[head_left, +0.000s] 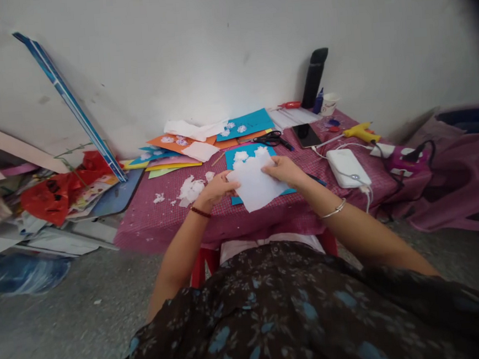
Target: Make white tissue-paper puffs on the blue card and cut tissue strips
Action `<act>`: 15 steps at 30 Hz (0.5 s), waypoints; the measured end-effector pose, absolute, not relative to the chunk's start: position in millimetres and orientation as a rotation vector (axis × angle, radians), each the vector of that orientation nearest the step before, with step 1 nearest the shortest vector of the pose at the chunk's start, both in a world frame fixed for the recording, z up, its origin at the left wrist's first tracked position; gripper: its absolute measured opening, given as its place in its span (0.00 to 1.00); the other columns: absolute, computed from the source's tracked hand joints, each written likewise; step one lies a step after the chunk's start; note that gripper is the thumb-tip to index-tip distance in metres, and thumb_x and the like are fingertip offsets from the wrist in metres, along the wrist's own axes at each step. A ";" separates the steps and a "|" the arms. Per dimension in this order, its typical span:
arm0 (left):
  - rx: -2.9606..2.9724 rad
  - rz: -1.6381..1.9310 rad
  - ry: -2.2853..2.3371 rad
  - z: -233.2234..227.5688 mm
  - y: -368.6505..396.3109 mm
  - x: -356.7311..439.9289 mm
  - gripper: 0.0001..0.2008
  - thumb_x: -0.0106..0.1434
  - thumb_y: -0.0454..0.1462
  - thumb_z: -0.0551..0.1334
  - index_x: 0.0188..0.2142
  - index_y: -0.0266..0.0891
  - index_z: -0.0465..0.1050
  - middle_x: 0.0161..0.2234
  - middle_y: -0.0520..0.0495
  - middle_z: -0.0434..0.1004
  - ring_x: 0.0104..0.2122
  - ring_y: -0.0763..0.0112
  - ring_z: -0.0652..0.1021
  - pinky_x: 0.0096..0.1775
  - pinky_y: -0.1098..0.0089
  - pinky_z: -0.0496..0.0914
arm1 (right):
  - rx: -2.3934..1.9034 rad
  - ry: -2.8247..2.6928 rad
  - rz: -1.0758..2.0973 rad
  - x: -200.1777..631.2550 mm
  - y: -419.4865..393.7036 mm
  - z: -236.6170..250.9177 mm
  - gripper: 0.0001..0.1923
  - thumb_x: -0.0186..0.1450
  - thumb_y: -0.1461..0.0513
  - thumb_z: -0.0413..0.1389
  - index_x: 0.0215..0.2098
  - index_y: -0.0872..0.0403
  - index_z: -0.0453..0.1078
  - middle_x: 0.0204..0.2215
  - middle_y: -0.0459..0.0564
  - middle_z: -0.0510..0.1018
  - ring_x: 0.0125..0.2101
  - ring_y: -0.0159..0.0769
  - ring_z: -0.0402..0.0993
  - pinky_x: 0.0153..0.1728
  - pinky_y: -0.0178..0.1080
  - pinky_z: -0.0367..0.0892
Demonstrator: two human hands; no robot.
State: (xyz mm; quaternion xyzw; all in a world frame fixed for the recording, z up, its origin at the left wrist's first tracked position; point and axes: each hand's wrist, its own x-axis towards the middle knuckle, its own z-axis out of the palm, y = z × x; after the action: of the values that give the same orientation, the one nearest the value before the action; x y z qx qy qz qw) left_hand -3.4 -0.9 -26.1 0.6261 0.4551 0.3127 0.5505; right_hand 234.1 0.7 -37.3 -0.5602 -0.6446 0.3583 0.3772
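Note:
A white sheet of thin paper (257,186) is held up between both hands over the table. My left hand (220,187) pinches its left edge, thumb on top. My right hand (283,170) grips the upper right edge in the same way. Beneath the paper lies a blue card (233,159), largely covered by it. White crumpled paper tufts (241,157) show on the card just beyond the sheet. To the left of my left hand, a heap of torn white paper scraps (190,190) rests on the checked tablecloth.
Coloured cards (175,161) are piled at the back, some bearing paper flowers. Scissors (270,138), a phone (307,136), a white power bank (348,168) with cables, a yellow glue gun (361,133) and a paper cup (330,104) stand or lie toward the right.

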 end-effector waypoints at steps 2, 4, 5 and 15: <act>1.457 0.719 1.186 -42.5 0.8 -8.6 0.18 0.53 0.38 0.69 0.41 0.35 0.69 0.26 0.51 0.75 0.21 0.75 0.73 0.28 0.70 0.73 | -1.465 -1.585 1.016 238.1 0.9 -53.7 0.05 0.60 0.64 0.56 0.35 0.57 0.68 0.19 0.43 0.69 0.18 0.30 0.65 0.21 0.34 0.61; 1.482 0.693 1.255 -53.5 3.8 -12.6 0.16 0.55 0.34 0.67 0.43 0.34 0.68 0.25 0.52 0.74 0.20 0.76 0.73 0.29 0.69 0.74 | -1.483 -1.531 1.106 241.2 -1.3 -66.4 0.12 0.59 0.65 0.57 0.42 0.58 0.69 0.20 0.43 0.71 0.18 0.31 0.67 0.21 0.34 0.64; 1.501 0.682 1.294 -56.5 4.8 -14.2 0.16 0.56 0.33 0.66 0.44 0.33 0.68 0.24 0.52 0.73 0.20 0.75 0.73 0.29 0.68 0.74 | -1.485 -1.506 1.141 242.7 -3.3 -71.0 0.17 0.60 0.65 0.58 0.48 0.59 0.68 0.21 0.44 0.72 0.19 0.31 0.68 0.21 0.34 0.66; 2.763 0.636 1.344 -67.3 -69.9 8.9 0.30 0.63 0.43 0.65 0.62 0.37 0.62 0.61 0.36 0.68 0.60 0.52 0.68 0.62 0.52 0.61 | -1.282 -1.562 1.156 263.7 -47.9 -82.7 0.36 0.59 0.61 0.59 0.64 0.56 0.57 0.54 0.61 0.72 0.38 0.37 0.76 0.43 0.44 0.74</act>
State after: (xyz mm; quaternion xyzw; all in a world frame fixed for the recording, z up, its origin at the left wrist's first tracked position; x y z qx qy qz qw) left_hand 8.9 -69.9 -67.3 0.8807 0.4282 0.2027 0.0019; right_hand 263.7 -47.9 -82.7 -0.5057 -0.6163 0.4559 0.3958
